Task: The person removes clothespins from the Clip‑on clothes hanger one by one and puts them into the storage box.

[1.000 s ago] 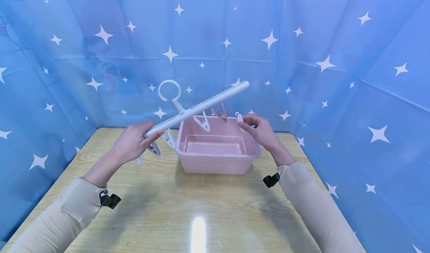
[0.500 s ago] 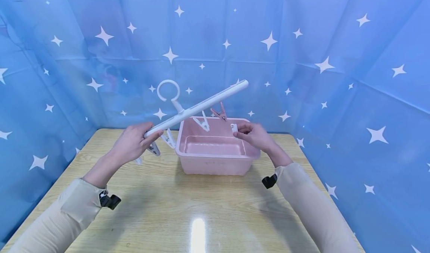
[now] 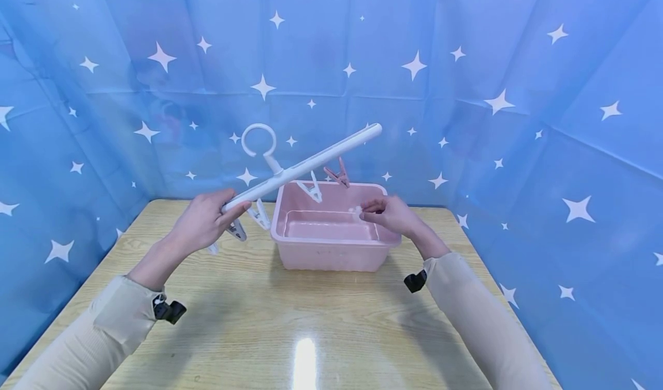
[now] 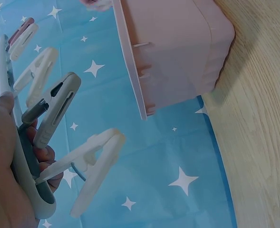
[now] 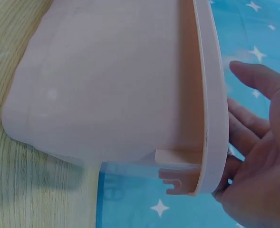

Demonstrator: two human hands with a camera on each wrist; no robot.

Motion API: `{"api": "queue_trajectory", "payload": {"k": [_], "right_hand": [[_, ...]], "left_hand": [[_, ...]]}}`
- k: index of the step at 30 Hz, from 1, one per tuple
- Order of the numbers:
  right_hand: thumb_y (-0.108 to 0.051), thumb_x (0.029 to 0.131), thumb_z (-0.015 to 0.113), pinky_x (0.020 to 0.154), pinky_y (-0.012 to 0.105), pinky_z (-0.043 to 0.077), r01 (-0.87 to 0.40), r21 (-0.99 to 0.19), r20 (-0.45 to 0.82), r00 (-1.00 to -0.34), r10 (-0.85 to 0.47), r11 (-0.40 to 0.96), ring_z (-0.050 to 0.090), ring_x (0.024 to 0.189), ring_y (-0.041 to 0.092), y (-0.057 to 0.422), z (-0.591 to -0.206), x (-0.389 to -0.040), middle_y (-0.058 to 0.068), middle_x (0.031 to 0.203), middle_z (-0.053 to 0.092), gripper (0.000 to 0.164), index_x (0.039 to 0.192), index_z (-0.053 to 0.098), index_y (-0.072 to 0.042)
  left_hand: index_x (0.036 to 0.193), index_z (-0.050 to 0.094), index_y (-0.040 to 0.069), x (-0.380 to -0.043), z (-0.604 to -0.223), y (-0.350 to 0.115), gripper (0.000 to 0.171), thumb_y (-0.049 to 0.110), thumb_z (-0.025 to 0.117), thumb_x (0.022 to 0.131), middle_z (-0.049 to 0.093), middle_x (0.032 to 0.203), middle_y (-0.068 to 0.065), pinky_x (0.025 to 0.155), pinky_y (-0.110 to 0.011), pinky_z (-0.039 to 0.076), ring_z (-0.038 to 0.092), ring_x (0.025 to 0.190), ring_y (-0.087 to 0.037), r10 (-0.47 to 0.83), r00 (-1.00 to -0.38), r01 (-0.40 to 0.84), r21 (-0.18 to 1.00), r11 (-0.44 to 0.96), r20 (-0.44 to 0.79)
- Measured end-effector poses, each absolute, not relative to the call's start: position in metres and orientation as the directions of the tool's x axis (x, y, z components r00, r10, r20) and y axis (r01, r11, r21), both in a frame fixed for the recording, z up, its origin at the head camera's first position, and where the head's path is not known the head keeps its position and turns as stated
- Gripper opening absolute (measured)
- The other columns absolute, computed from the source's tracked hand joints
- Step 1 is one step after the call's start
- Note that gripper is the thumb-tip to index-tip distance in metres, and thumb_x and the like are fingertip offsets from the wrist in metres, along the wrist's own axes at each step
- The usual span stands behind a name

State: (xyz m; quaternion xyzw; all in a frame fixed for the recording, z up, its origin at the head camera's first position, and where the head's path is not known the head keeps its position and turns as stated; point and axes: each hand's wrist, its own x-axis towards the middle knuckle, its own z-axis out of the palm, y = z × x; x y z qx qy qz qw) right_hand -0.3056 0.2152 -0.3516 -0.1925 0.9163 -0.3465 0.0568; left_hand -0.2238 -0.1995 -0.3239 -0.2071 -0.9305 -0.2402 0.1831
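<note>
A white clip hanger (image 3: 305, 165) with a round hook slants upward to the right, its lower end gripped by my left hand (image 3: 207, 217). From its bar hang several clips: a white clip (image 3: 311, 190), a pink clip (image 3: 339, 174) and a grey clip (image 4: 59, 109) among them. My right hand (image 3: 391, 213) is over the right side of the pink plastic bin (image 3: 336, 255). Its thumb and fingers stand apart in the right wrist view. Just left of those fingertips is a blurred small white piece (image 3: 356, 210), apparently loose; its kind cannot be made out.
The bin rests near the back of the wooden table (image 3: 248, 321), below the hanger's raised end. A blue curtain (image 3: 331, 45) with white stars surrounds the table at the back and sides.
My right hand has moved left and down from the bin's right rim to over its inside. The small white piece it pinched has left the fingertips and blurs. The left hand and hanger stay nearly still.
</note>
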Motion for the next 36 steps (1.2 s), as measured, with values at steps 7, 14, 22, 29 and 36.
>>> {"api": "queue_trajectory", "payload": {"k": [7,14,22,29,36], "right_hand": [[-0.031,0.096,0.067,0.097,0.046,0.053,-0.351,-0.637,0.073,-0.914,-0.4,0.686,0.068,0.113,0.029,0.218,-0.352,-0.304,0.012,0.12,0.073,0.04,0.13,0.065,-0.008],[-0.032,0.098,0.064,0.095,0.044,0.053,-0.364,-0.629,0.085,-0.911,-0.405,0.687,0.067,0.113,0.027,0.218,-0.35,-0.306,0.009,0.12,0.073,0.037,0.13,0.066,-0.012],[-0.039,0.098,0.063,0.096,0.045,0.053,-0.36,-0.643,0.098,-0.914,-0.393,0.676,0.066,0.113,0.025,0.218,-0.343,-0.305,0.007,0.121,0.072,0.039,0.132,0.065,-0.019],[-0.042,0.098,0.062,0.093,0.045,0.052,-0.394,-0.661,0.138,-0.9,-0.413,0.638,0.066,0.111,0.023,0.214,-0.329,-0.301,0.004,0.119,0.072,0.038,0.131,0.066,-0.023],[-0.038,0.1,0.061,0.1,0.047,0.05,-0.409,-0.719,0.15,-0.88,-0.45,0.561,0.067,0.115,0.023,0.207,-0.315,-0.296,0.004,0.122,0.071,0.036,0.131,0.065,-0.02]], "left_hand": [[0.082,0.053,0.016,-0.224,-0.325,-0.199,0.037,0.046,0.048,0.104,0.049,0.066,-0.002,0.054,-0.031,0.038,0.047,0.055,-0.016,0.299,-0.847,0.474,0.371,0.799,0.439],[0.082,0.053,0.016,-0.225,-0.325,-0.197,0.038,0.046,0.047,0.104,0.048,0.066,-0.002,0.054,-0.031,0.038,0.047,0.055,-0.016,0.303,-0.851,0.472,0.37,0.8,0.429],[0.082,0.053,0.017,-0.227,-0.326,-0.196,0.037,0.046,0.048,0.104,0.049,0.066,-0.001,0.055,-0.031,0.038,0.048,0.055,-0.015,0.316,-0.842,0.485,0.357,0.799,0.437],[0.082,0.052,0.017,-0.227,-0.326,-0.196,0.036,0.045,0.049,0.104,0.05,0.066,0.0,0.054,-0.031,0.038,0.048,0.055,-0.015,0.322,-0.841,0.488,0.354,0.798,0.434],[0.082,0.053,0.017,-0.227,-0.326,-0.195,0.036,0.044,0.049,0.104,0.05,0.067,0.0,0.054,-0.031,0.038,0.048,0.055,-0.014,0.323,-0.841,0.491,0.358,0.794,0.435]]}}
